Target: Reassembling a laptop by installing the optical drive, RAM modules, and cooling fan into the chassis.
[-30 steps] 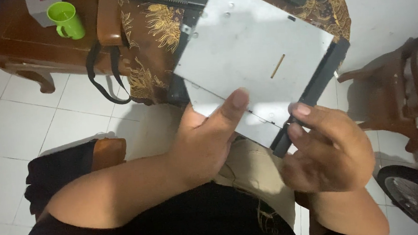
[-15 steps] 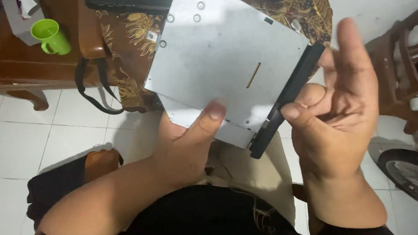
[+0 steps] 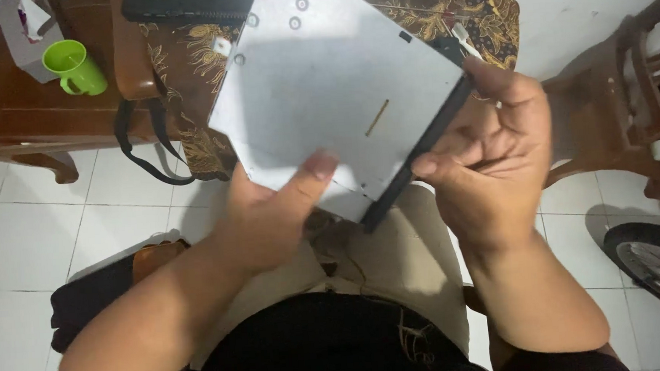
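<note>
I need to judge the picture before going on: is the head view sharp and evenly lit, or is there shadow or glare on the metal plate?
Head view: the metal plate is mostly sharp, dim and evenly grey, no hard glare; the left hand casts a soft shadow on its lower edge; the right hand looks slightly soft; the white wall top right is bright.

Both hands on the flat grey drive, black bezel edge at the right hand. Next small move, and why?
Probably pull the black bezel strip outward with the right hand: its fingers lie along that edge, while the left hand braces the grey metal drive with its thumb on top.
</note>
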